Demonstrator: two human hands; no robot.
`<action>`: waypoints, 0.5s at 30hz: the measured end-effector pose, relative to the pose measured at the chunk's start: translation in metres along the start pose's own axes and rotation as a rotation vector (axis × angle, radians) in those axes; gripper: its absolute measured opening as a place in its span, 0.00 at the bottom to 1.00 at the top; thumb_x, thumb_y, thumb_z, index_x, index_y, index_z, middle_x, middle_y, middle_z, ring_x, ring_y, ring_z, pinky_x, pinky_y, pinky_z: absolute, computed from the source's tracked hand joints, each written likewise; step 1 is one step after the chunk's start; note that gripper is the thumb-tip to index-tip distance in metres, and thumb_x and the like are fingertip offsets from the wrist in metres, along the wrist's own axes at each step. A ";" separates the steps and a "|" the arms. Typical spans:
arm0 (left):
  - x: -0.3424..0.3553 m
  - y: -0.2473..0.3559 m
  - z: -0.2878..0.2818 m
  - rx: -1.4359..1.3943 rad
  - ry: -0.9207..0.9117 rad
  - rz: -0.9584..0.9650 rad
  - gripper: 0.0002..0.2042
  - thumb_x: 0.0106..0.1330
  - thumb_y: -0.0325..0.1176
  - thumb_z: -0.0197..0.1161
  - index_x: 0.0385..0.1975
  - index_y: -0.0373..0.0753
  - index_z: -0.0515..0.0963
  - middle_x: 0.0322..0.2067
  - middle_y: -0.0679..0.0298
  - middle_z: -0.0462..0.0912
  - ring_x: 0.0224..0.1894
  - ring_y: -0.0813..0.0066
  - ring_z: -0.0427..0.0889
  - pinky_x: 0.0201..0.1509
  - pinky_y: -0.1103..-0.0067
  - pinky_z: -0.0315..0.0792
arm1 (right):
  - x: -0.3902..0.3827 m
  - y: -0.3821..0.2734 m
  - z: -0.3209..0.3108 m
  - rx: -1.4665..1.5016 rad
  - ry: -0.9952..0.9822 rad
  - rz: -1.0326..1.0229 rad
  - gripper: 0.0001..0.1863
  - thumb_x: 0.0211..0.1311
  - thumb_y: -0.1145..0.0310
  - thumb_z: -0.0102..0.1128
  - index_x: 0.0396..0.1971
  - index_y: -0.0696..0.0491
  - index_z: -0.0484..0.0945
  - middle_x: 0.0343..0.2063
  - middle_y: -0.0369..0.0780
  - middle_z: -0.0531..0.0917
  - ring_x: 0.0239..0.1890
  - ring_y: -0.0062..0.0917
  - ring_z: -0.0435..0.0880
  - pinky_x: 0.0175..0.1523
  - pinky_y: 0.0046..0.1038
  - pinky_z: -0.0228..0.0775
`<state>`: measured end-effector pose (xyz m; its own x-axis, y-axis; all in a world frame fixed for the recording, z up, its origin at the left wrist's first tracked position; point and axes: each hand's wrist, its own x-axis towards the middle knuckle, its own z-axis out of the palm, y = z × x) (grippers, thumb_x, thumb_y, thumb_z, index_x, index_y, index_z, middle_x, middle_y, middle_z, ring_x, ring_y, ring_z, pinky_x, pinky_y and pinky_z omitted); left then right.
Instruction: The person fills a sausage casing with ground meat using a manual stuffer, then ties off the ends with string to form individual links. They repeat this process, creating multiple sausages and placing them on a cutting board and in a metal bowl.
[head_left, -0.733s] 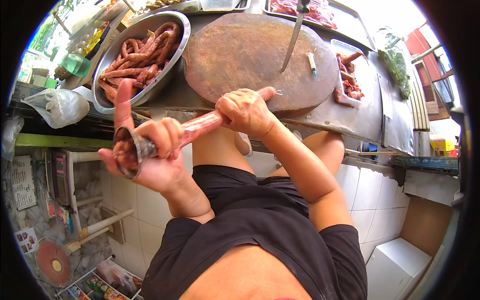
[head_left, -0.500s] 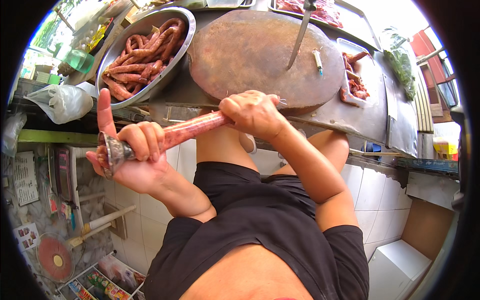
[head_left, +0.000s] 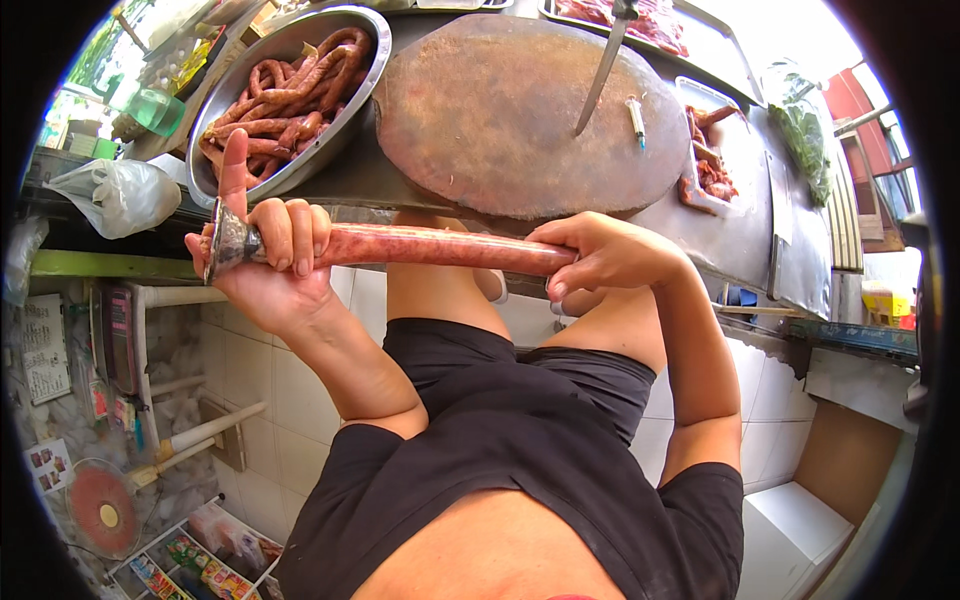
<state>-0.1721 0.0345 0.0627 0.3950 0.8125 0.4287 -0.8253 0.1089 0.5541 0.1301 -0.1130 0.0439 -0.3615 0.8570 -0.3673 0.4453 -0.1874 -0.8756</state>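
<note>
We grip 1 filled sausage [head_left: 440, 247]: left hand [head_left: 265, 265] closed around its metal funnel [head_left: 228, 240], right hand [head_left: 600, 262] squeezing its end. Behind the funnel, a steel bowl [head_left: 340, 140] holds sausages [head_left: 285, 95].

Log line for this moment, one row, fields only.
left hand: grips metal funnel | right hand: grips filled sausage end | sausage: level between hands | bowl of sausages: on counter

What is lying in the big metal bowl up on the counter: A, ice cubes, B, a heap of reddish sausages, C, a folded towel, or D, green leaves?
B: the metal bowl holds a pile of reddish sausages, like the long sausage stretched between the left hand and the right hand.
</note>
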 end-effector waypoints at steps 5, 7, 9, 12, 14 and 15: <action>0.000 -0.003 0.002 -0.002 0.013 0.095 0.50 0.68 0.72 0.45 0.75 0.31 0.52 0.08 0.69 0.62 0.08 0.77 0.57 0.18 0.76 0.56 | -0.003 0.006 0.010 0.463 0.194 -0.005 0.26 0.74 0.48 0.58 0.46 0.61 0.83 0.25 0.35 0.83 0.22 0.07 0.73 0.23 0.15 0.63; 0.000 -0.006 0.005 0.024 0.050 0.151 0.50 0.68 0.73 0.44 0.75 0.32 0.53 0.08 0.69 0.61 0.09 0.77 0.57 0.19 0.76 0.56 | 0.010 0.007 0.021 0.367 0.449 0.095 0.24 0.76 0.50 0.56 0.41 0.59 0.84 0.20 0.34 0.82 0.23 0.07 0.76 0.23 0.16 0.63; -0.001 -0.015 0.010 0.045 0.154 0.265 0.50 0.67 0.76 0.40 0.74 0.33 0.55 0.09 0.68 0.60 0.10 0.75 0.56 0.20 0.76 0.57 | 0.028 0.004 0.027 0.047 0.731 -0.009 0.21 0.76 0.53 0.56 0.36 0.58 0.84 0.16 0.36 0.81 0.22 0.25 0.83 0.26 0.25 0.70; 0.006 -0.035 0.014 0.130 0.117 0.454 0.53 0.65 0.80 0.34 0.74 0.34 0.55 0.09 0.68 0.58 0.11 0.75 0.57 0.20 0.76 0.60 | 0.055 -0.013 0.015 -0.558 1.022 -0.238 0.16 0.72 0.59 0.59 0.40 0.58 0.84 0.27 0.44 0.85 0.28 0.48 0.83 0.37 0.37 0.76; 0.011 -0.047 0.013 0.293 0.159 0.487 0.55 0.64 0.81 0.33 0.73 0.32 0.55 0.09 0.67 0.61 0.10 0.76 0.58 0.18 0.78 0.60 | 0.077 -0.032 -0.002 -0.806 1.166 -0.361 0.15 0.72 0.62 0.60 0.42 0.59 0.84 0.35 0.46 0.86 0.33 0.47 0.84 0.41 0.36 0.77; 0.012 -0.052 0.012 0.333 0.196 0.489 0.55 0.65 0.81 0.33 0.73 0.31 0.56 0.09 0.67 0.62 0.10 0.77 0.59 0.18 0.79 0.60 | 0.084 -0.042 -0.005 -0.926 1.230 -0.399 0.14 0.72 0.63 0.60 0.43 0.60 0.84 0.39 0.47 0.86 0.36 0.46 0.85 0.44 0.36 0.77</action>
<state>-0.1195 0.0318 0.0482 -0.1049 0.8167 0.5674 -0.7095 -0.4612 0.5328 0.0853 -0.0302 0.0515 0.0779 0.7120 0.6978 0.9770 0.0850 -0.1957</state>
